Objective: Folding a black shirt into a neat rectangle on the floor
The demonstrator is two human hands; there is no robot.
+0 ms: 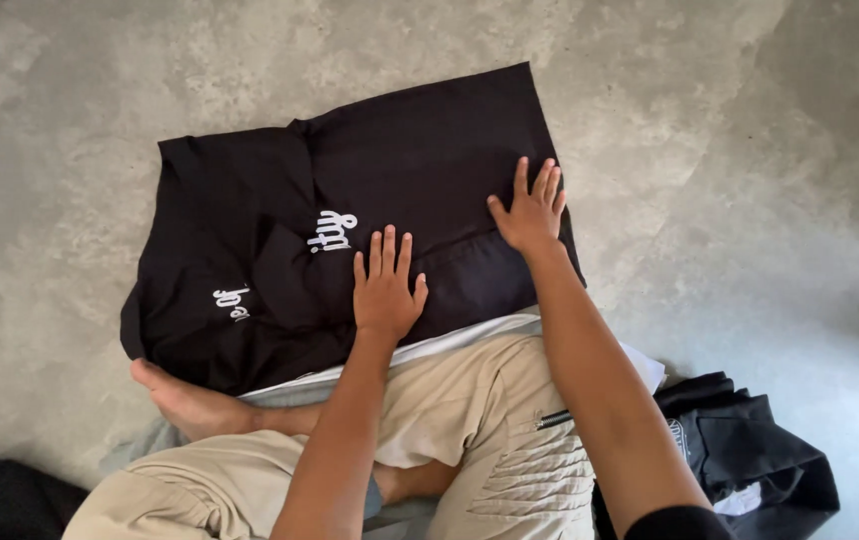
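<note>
Mid-frame on the grey floor [750, 150] lies a folded black shirt [250, 230]. The left hand [387, 290] presses flat on it, fingers together; the right hand [530, 215] rests spread near its right edge.

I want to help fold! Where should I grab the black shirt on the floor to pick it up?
Probably best at the black shirt's far edge, the side away from the person, coming from above the picture's top. That edge lies flat and free on the grey floor, while the left hand and right hand press flat on the near part.
</note>
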